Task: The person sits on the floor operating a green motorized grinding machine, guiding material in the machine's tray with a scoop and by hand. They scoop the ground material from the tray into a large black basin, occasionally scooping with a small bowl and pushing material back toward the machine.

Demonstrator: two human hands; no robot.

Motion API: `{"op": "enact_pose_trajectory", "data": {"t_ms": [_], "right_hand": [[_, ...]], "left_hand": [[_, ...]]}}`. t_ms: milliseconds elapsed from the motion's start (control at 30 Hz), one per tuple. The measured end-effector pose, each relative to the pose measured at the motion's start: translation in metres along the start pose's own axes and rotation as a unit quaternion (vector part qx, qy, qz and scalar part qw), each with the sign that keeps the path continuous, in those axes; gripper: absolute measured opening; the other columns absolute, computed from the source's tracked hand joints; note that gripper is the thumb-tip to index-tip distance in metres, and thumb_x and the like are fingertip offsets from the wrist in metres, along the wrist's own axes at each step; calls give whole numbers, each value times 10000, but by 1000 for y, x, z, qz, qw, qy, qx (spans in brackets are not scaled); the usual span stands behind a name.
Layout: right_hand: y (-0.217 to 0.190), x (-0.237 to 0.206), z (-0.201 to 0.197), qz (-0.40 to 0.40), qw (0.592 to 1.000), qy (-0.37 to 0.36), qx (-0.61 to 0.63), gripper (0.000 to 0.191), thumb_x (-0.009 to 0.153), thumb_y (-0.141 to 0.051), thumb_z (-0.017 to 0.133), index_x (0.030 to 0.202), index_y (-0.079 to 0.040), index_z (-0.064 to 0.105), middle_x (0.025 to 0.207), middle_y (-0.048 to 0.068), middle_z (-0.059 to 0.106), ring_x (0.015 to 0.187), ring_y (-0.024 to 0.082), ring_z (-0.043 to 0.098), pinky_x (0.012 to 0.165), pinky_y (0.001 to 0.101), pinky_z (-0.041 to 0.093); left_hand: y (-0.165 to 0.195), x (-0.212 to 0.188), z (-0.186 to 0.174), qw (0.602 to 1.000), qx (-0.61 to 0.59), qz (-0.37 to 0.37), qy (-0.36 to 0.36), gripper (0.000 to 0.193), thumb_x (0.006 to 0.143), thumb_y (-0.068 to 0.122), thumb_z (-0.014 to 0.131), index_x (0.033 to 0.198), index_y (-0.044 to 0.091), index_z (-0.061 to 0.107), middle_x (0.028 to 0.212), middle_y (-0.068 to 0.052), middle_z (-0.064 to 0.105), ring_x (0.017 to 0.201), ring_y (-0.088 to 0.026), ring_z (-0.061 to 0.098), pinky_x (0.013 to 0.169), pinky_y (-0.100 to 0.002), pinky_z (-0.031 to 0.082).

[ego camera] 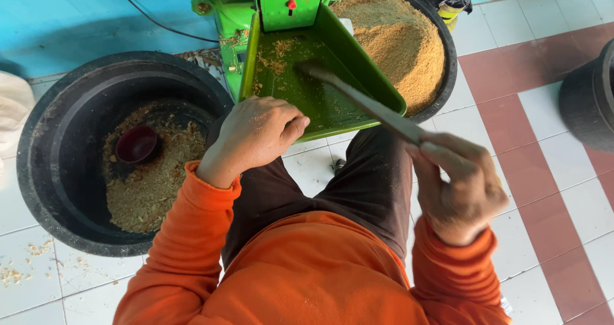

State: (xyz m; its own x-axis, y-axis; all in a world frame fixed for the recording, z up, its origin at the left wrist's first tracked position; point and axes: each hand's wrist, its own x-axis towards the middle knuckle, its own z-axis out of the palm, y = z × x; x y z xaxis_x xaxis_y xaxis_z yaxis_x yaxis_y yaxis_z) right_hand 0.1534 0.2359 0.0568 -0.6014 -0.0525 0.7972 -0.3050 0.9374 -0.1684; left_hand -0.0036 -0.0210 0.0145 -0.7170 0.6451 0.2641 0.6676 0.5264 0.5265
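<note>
The person in the orange top stands over a green machine's feed tray (pixel 332 104), which slopes toward its throat so that loose material slides in. The right hand (pixel 462 187) is wrapped tight around the near end of a long flat stick (pixel 364 101), held out at arm's length so its far tip reaches into the tray among the scattered crumbs while the fingers stay clear of the throat. The left hand (pixel 256 136) rests at the tray's near lip, fingers curled loosely with nothing in them that I can make out; it seems to steady the tray or the body. To the person's left sits a big black tub (pixel 48 171) with coarse shavings and a small dark red bowl (pixel 135 144) lying in them, handy for scooping. Behind the tray a second tub (pixel 448 43) is heaped with fine tan meal (pixel 396 40), set right under the machine. Crumbs dot the white and red tiled floor (pixel 550 190).
</note>
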Motion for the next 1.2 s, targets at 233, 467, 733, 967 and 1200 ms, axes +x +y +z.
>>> {"op": "enact_pose_trajectory", "data": {"t_ms": [233, 467, 733, 967, 1200], "right_hand": [[-13, 33, 31, -79, 991, -60, 93, 289, 923, -4, 866, 1076, -36, 624, 1060, 120, 710, 928, 248, 735, 752, 333, 600], [-18, 31, 25, -2, 996, 4, 88, 269, 975, 66, 856, 1105, -27, 640, 1108, 124, 721, 923, 224, 742, 761, 304, 612], [-5, 28, 59, -45, 991, -69, 107, 266, 896, 84, 824, 1067, -27, 654, 1082, 139, 738, 954, 253, 742, 770, 340, 616], [73, 12, 32, 7, 989, 48, 136, 237, 932, 55, 775, 1096, 13, 609, 1046, 223, 703, 874, 261, 721, 658, 284, 584], [141, 14, 43, 75, 902, 144, 399, 288, 1051, -125, 792, 1169, -14, 554, 1057, 150, 684, 810, 169, 705, 680, 267, 643]], "left_hand": [[6, 7, -5, 994, 59, -52, -71, 399, 1007, 379, 651, 744, 92, 739, 671, -120, 693, 655, -328, 676, 636, -457, 527], [8, -5, 1, 999, -16, 2, 46, 235, 961, 298, 668, 941, 90, 775, 826, -78, 748, 740, -297, 711, 645, -433, 547], [12, -3, -4, 997, 0, 13, 78, 234, 949, 284, 680, 969, 65, 763, 873, -97, 756, 752, -306, 706, 654, -429, 553], [14, -3, -7, 975, -41, 53, 213, 130, 972, 178, 715, 952, 50, 729, 869, -77, 743, 773, -275, 706, 677, -390, 551], [17, -2, -8, 970, -24, 1, 242, 132, 958, 182, 726, 908, 61, 739, 775, -67, 713, 694, -263, 689, 626, -388, 533]]}}
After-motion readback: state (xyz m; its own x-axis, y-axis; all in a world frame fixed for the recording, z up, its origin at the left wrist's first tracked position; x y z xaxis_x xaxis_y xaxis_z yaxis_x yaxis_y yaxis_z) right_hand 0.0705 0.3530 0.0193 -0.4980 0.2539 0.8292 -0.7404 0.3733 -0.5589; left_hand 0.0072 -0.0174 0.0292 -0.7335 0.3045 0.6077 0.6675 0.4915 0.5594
